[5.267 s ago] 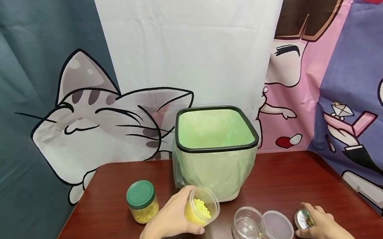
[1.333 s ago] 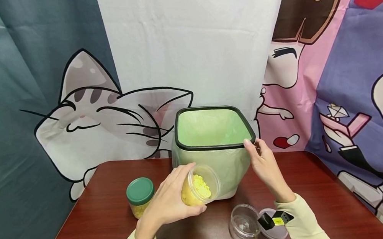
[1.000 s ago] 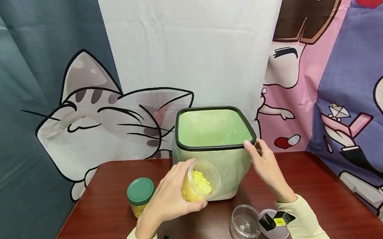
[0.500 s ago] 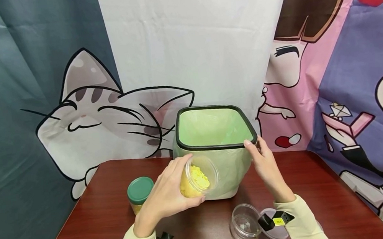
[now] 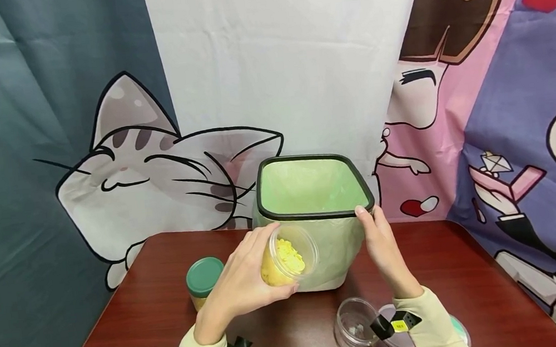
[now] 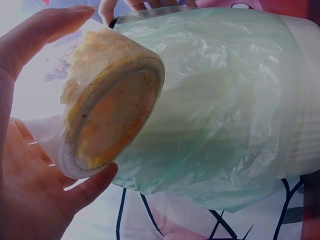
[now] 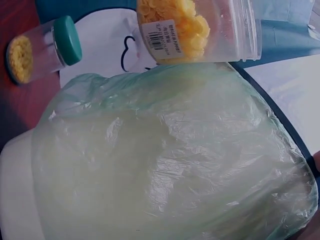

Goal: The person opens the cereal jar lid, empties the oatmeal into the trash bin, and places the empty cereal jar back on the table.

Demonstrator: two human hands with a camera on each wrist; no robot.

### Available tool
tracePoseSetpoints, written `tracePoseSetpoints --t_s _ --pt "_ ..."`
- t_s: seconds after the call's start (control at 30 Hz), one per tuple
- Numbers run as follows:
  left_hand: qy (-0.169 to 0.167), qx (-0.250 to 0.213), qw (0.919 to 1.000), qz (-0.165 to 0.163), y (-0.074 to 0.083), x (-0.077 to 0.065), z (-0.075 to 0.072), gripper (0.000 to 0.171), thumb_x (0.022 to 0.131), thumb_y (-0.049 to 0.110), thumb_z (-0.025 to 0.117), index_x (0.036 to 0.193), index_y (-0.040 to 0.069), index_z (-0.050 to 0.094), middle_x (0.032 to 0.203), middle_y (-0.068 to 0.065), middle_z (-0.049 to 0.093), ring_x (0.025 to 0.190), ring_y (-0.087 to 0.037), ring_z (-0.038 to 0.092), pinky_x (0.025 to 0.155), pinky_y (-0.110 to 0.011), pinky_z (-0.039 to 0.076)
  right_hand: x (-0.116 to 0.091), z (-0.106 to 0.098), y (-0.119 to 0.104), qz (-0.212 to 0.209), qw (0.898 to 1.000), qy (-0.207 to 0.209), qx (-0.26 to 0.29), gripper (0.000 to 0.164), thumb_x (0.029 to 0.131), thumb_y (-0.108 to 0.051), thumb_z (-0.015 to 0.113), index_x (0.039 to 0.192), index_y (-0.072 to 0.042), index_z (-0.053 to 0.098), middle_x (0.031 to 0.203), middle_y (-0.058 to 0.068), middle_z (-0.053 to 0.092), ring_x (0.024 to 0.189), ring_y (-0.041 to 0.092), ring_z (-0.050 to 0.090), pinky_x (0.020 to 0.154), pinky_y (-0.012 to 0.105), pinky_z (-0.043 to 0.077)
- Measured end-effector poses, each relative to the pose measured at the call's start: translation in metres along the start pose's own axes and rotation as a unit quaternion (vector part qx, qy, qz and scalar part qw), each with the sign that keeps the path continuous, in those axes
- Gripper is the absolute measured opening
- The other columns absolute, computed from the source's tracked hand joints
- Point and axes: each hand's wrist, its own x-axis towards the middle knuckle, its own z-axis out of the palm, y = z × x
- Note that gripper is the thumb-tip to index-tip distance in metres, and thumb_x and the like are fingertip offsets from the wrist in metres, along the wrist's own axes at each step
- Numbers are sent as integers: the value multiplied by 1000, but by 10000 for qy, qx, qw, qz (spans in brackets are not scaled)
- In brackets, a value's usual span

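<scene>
My left hand (image 5: 242,283) grips a clear plastic jar (image 5: 277,266) partly filled with yellow pieces. The lidless jar tilts to the right, in front of the trash bin (image 5: 335,246), its mouth below the bin's rim. A barcode label (image 7: 162,37) shows on the jar in the right wrist view. At the bin's front right corner, my right hand (image 5: 382,247) holds the black rim, thumb in front. A thin translucent liner (image 6: 220,100) covers the pale green bin's outside. The right hand's other fingers are partly hidden behind the rim.
A green-lidded jar (image 5: 205,277) with yellow contents stands left of my left hand. Below my right wrist are a clear open jar (image 5: 353,328) and a translucent lid (image 5: 400,344), partly covered. A round green-edged object (image 5: 460,330) peeks out beside my right sleeve.
My right hand has left a small round container at the table's right and now holds the bin's rim. My left hand has raised the tilted jar slightly.
</scene>
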Motion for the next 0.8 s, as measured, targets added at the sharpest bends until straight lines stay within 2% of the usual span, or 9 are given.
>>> tracePoseSetpoints --t_s 0.23,0.43,0.67,0.8 --pt "113 72 9999 -45 1 1 -2 98 54 50 78 137 17 37 116 4 51 99 -6 48 78 -32 48 1 2 0 49 10000 -36 -7 50 94 -44 43 123 -4 38 117 10 44 110 15 38 96 33 28" --pt "66 -10 10000 -46 2 2 -2 95 56 51 77 136 19 37 118 5 51 101 -5 46 79 -32 48 -1 2 1 149 9999 -8 3 48 95 -41 42 123 -2 38 117 11 43 111 14 37 97 32 28" --pt "154 -80 9998 -63 3 3 -4 96 56 52 78 134 17 35 116 2 51 98 -11 51 79 -35 48 -1 2 1 115 9998 165 16 47 95 -41 43 120 -2 39 114 10 43 109 13 37 95 30 27" --pt "250 -167 9995 11 3 5 -5 93 56 50 78 132 17 37 114 1 52 98 -11 50 79 -35 48 0 2 0 101 9998 187 62 47 94 -41 44 121 -2 38 113 10 43 108 14 38 94 30 28"
